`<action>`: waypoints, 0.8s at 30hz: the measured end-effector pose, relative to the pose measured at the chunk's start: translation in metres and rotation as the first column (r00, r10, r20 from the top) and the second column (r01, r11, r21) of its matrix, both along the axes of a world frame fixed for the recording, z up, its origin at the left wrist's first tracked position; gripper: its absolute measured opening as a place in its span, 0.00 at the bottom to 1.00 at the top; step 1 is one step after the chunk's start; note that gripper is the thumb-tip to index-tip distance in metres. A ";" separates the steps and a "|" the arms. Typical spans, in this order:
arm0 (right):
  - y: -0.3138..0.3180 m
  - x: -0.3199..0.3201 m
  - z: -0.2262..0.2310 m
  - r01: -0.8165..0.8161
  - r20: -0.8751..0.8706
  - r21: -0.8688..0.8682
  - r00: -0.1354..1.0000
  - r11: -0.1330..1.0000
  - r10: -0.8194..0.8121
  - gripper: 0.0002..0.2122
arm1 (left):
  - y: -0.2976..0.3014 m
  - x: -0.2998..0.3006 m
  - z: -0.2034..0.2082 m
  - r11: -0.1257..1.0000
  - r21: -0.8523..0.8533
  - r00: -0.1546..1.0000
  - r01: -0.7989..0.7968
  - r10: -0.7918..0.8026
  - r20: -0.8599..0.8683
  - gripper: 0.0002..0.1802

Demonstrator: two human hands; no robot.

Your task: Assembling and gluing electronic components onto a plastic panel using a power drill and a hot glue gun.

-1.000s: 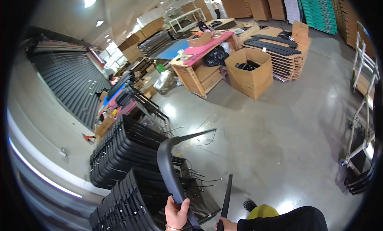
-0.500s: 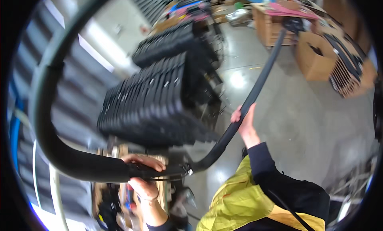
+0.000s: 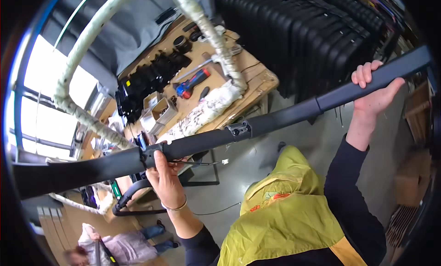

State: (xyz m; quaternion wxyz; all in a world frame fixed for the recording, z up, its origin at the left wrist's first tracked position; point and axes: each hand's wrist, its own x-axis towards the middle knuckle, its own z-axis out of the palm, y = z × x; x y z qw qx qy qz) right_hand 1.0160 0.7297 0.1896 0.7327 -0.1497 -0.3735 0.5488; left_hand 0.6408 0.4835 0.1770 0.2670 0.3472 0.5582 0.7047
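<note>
A long black tubular frame (image 3: pixel 280 120) runs across the view, rising to the right. My left hand (image 3: pixel 167 181) grips it near a joint with a bracket, thumb on top and fingers underneath. Farther right, my right hand (image 3: pixel 374 89) is wrapped round the same frame, with its fingers over the far side and its thumb on the near side. A thin black cable with a white connector (image 3: pixel 225 162) hangs out beside my left hand. Between my hands, a small metal fitting (image 3: pixel 239 128) sits in a gap in the dark covering. Both ends of the frame reach the picture's rim.
Ahead is a cardboard-topped workbench (image 3: pixel 261 84) with a red-and-blue power tool (image 3: pixel 192 83), small boxes (image 3: pixel 158 113) and black parts. A bent frame in white wrapping (image 3: pixel 202 111) lies over it. Stacked black panels (image 3: pixel 294 41) stand behind. Another person (image 3: pixel 124 248) is at lower left.
My view has turned from the open floor to the workbench. The frame has swung to a nearly level position across me. Both hands still hold it.
</note>
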 end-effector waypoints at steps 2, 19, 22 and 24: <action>0.015 -0.042 0.007 -0.055 0.049 0.036 0.997 0.998 0.053 0.37 | -0.004 -0.013 -0.022 0.985 0.024 0.973 -0.172 0.166 0.159 0.18; 0.133 -0.329 -0.057 -0.222 0.365 0.040 0.911 0.974 0.192 0.38 | 0.037 -0.175 -0.197 0.912 -0.137 0.738 -0.387 0.395 0.547 0.16; 0.137 -0.338 -0.076 -0.204 0.397 0.055 0.903 0.977 0.166 0.37 | 0.049 -0.189 -0.227 0.916 -0.197 0.708 -0.350 0.396 0.584 0.17; 0.140 -0.349 -0.092 -0.189 0.387 0.072 0.910 0.979 0.147 0.37 | 0.052 -0.201 -0.251 0.932 -0.211 0.713 -0.295 0.362 0.600 0.17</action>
